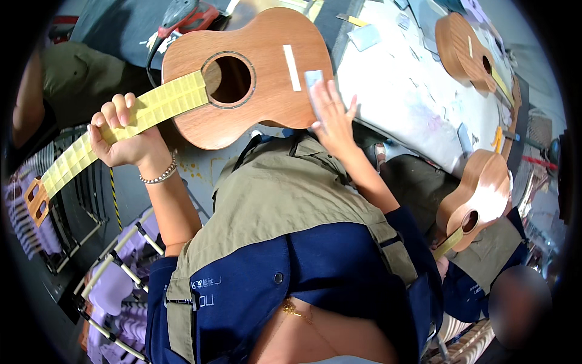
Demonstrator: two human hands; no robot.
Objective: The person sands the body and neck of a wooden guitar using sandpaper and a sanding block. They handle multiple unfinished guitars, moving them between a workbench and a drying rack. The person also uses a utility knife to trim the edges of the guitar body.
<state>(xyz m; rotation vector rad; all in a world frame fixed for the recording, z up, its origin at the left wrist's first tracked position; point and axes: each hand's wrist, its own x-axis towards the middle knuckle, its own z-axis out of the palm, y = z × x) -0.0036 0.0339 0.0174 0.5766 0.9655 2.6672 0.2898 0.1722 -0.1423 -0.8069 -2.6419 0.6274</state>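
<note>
A brown wooden ukulele (267, 60) lies tilted in front of me, its soundhole facing up. Yellow masking tape (163, 103) covers the neck, and a pale strip (291, 68) sits where the bridge would be. My left hand (124, 136) is closed round the taped neck, fingers wrapped over it. At the body's rounded right end, my right hand (333, 121) holds a grey rectangular piece of sandpaper (313, 79) against the edge, its fingers lying over the piece. The sandpaper's underside is hidden.
A white-covered worktable (388, 103) with grey sheets (365, 37) stands to the right, with another ukulele (464, 51) on it. A co-worker at right holds a third ukulele (476, 194). A red and grey power tool (188, 17) lies behind. Racks (121, 267) stand at lower left.
</note>
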